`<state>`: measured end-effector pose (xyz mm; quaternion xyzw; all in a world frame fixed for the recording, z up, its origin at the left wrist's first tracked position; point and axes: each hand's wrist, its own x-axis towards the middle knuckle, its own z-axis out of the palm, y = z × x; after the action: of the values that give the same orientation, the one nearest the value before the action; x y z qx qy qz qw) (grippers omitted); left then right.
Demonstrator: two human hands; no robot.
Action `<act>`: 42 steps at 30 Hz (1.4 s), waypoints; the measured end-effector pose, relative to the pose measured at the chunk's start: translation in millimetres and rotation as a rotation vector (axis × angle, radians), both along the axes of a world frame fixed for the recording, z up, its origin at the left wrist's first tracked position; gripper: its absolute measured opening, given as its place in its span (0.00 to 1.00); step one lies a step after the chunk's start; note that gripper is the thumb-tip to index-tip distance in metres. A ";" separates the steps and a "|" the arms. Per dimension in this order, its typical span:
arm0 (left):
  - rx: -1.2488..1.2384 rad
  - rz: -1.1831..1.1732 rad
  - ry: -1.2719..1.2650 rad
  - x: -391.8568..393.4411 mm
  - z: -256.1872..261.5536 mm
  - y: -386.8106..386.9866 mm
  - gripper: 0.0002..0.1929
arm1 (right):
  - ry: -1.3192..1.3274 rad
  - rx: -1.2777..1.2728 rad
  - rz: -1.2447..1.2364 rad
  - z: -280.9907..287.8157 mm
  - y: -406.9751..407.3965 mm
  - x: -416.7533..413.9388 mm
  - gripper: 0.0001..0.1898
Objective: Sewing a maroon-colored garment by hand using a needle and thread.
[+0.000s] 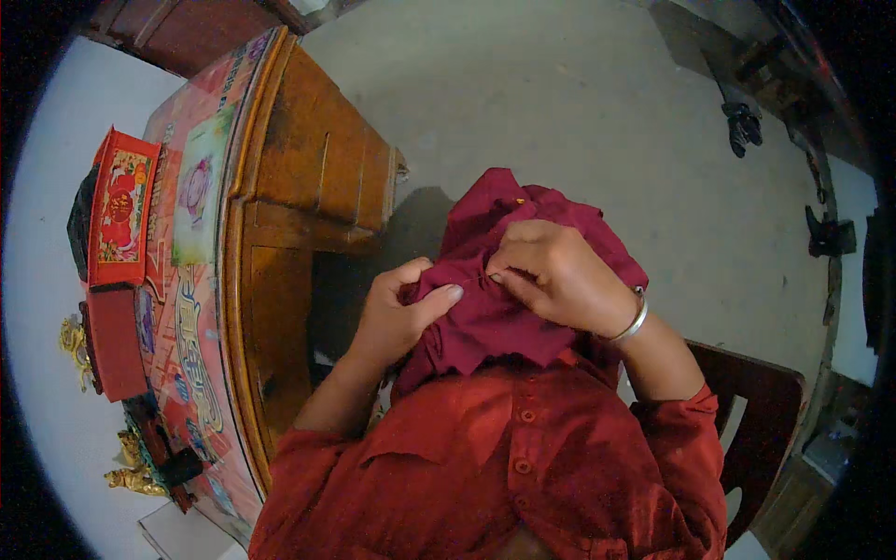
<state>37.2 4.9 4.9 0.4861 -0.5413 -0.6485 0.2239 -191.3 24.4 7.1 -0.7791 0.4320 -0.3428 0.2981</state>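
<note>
A piece of maroon cloth [490,329] lies bunched over my lap, with a small yellow mark near its far edge. My left hand [402,304] grips a fold of it at the left, thumb on top and fingers underneath. Close by on the right, my right hand [553,273] has thumb and forefinger pinched together low over the cloth. A thin light line, like a thread or a needle, runs from that pinch towards my left thumb; it is too fine to tell which. A silver bangle [635,318] circles my right wrist.
To the left stands a wooden desk [280,210] with a printed cover, carrying a red box [122,210] and golden figurines [133,479]. A dark chair back [759,413] is at the right. Black shoes [740,129] rest on the concrete floor [560,105] at the far right.
</note>
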 end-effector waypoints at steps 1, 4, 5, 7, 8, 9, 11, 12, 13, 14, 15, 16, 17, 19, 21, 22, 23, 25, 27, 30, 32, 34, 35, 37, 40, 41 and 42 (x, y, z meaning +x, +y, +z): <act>-0.058 -0.001 -0.008 -1.1 -2.1 0.2 0.07 | 0.035 -0.041 -0.023 0.7 2.2 3.1 0.04; -0.600 -0.196 -0.283 -3.2 -10.8 -4.3 0.12 | 0.253 -0.134 -0.089 1.1 8.7 14.6 0.05; -0.657 -0.173 -0.250 -4.4 -13.6 -2.7 0.11 | 0.255 -0.126 -0.092 0.6 9.6 18.2 0.05; -0.768 -0.144 -0.180 -6.5 -18.1 0.5 0.11 | 0.254 -0.122 -0.094 -1.0 9.6 22.6 0.05; -0.724 -0.134 -0.181 -5.0 -18.7 -0.5 0.10 | 0.194 -0.107 -0.104 -1.9 8.1 21.4 0.05; -0.679 -0.138 -0.178 -3.4 -18.8 -1.8 0.09 | 0.136 -0.094 -0.099 -2.6 5.3 17.9 0.05; -0.517 -0.113 -0.173 -1.8 -18.2 -0.8 0.08 | 0.063 -0.063 -0.082 -3.3 3.1 11.7 0.04; -0.403 -0.088 -0.169 -1.7 -17.6 -0.2 0.07 | 0.050 -0.047 -0.077 -3.3 2.9 8.2 0.04; -0.290 -0.065 -0.163 -2.0 -17.0 0.0 0.06 | 0.037 -0.031 -0.072 -3.2 2.5 5.7 0.04; -0.284 -0.037 -0.128 -3.0 -16.4 0.3 0.06 | 0.012 -0.014 -0.066 -3.3 2.4 4.1 0.04; -0.277 -0.009 -0.094 -5.0 -15.9 0.9 0.06 | -0.013 0.005 -0.059 -3.3 2.5 3.2 0.03; -0.253 0.014 -0.060 -6.6 -14.9 1.2 0.06 | -0.049 0.022 -0.047 -3.3 2.5 2.2 0.03; -0.230 0.010 -0.035 -7.5 -13.2 0.8 0.06 | -0.065 0.035 -0.046 -3.4 2.5 1.6 0.03; -0.155 -0.007 0.015 -8.2 -8.6 -0.4 0.06 | -0.113 0.064 -0.032 -3.7 2.1 0.8 0.02; -0.012 0.001 0.053 -7.2 -3.3 -0.6 0.06 | -0.173 0.137 -0.002 -4.0 1.5 -1.0 0.02; 0.059 0.005 0.072 -6.6 -1.3 -1.0 0.07 | -0.201 0.178 0.012 -4.3 1.3 -2.0 0.02; 0.103 0.004 0.098 -6.0 0.1 -1.8 0.07 | -0.224 0.212 0.022 -4.5 1.0 -2.9 0.02; 0.192 0.002 0.149 -4.6 1.2 -2.4 0.09 | -0.276 0.272 0.047 -5.1 0.7 -4.4 0.02; 0.241 0.036 0.175 -3.9 -0.4 -1.9 0.12 | -0.311 0.316 0.060 -6.2 0.2 -5.1 0.02; 0.284 0.037 0.210 -1.5 -4.4 -2.6 0.17 | -0.382 0.386 0.088 -8.6 0.4 -5.4 0.02; 0.298 0.024 0.230 -0.3 -6.5 -3.2 0.19 | -0.432 0.441 0.109 -10.8 0.8 -6.4 0.03; 0.318 0.021 0.238 0.4 -7.0 -3.6 0.20 | -0.488 0.487 0.139 -13.4 1.1 -7.7 0.03; 0.322 0.019 0.266 0.4 -6.6 -3.7 0.20 | -0.514 0.519 0.149 -14.8 1.1 -8.3 0.04; 0.355 0.028 0.302 0.6 -4.4 -3.3 0.20 | -0.577 0.562 0.176 -18.1 0.6 -8.4 0.04; 0.403 0.039 0.350 -0.5 -0.8 -2.8 0.21 | -0.600 0.623 0.188 -21.0 -0.3 -9.7 0.05; 0.406 0.035 0.352 -0.9 0.1 -2.9 0.21 | -0.602 0.623 0.194 -21.4 -0.5 -9.7 0.05; 0.408 0.032 0.354 -1.0 0.9 -2.9 0.21 | -0.604 0.622 0.199 -21.3 -0.6 -9.4 0.05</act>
<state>36.2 2.0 5.9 0.4087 -0.3443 -0.8154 0.2226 -200.8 23.8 -14.3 -0.5552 0.3310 -0.3783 0.6626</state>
